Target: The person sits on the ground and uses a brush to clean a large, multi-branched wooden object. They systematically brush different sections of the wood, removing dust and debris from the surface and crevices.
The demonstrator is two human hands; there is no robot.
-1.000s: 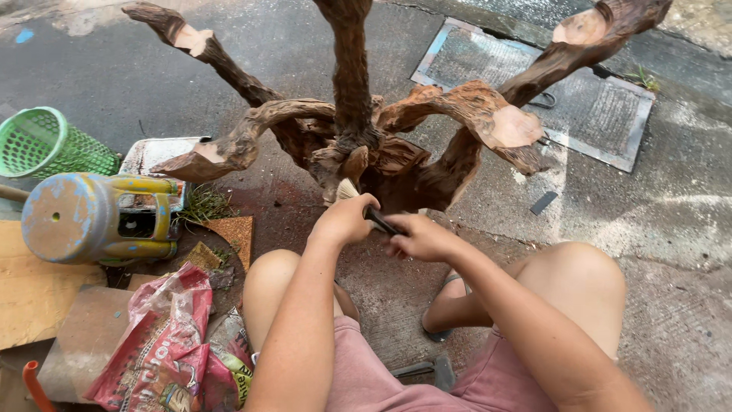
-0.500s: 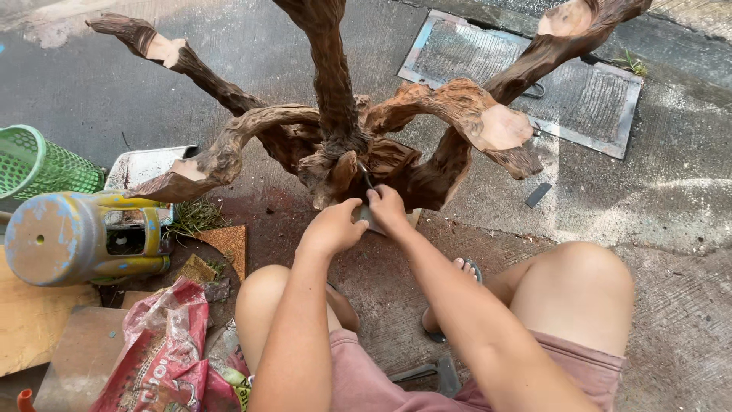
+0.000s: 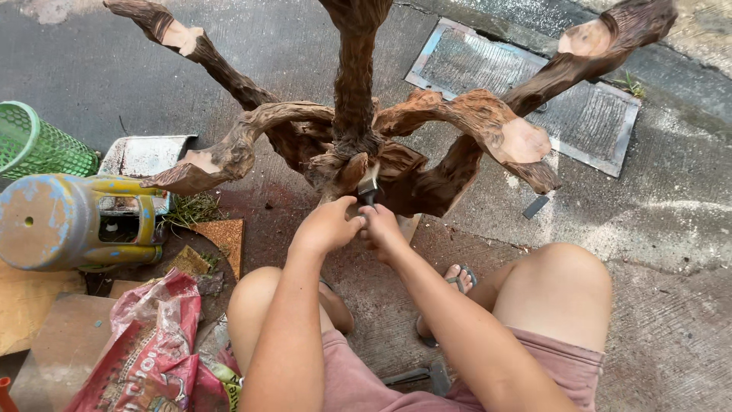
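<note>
A large gnarled piece of driftwood [image 3: 358, 145] with several cut branches stands on the concrete in front of me. Both hands meet just below its knotted centre. My right hand [image 3: 381, 229] grips the dark handle of a small brush [image 3: 369, 185], whose pale bristles press against the wood. My left hand [image 3: 329, 225] closes beside it, touching the same handle. My bare knees frame the hands on either side.
A blue and yellow machine [image 3: 76, 221] lies at the left, beside a green mesh basket [image 3: 34, 145]. A red plastic bag [image 3: 145, 351] and flat boards [image 3: 30, 305] sit at lower left. A metal drain cover [image 3: 534, 91] lies behind the wood.
The view has shifted closer and both hands have moved up toward the wood's centre, the brush now pointing upward against it instead of sideways.
</note>
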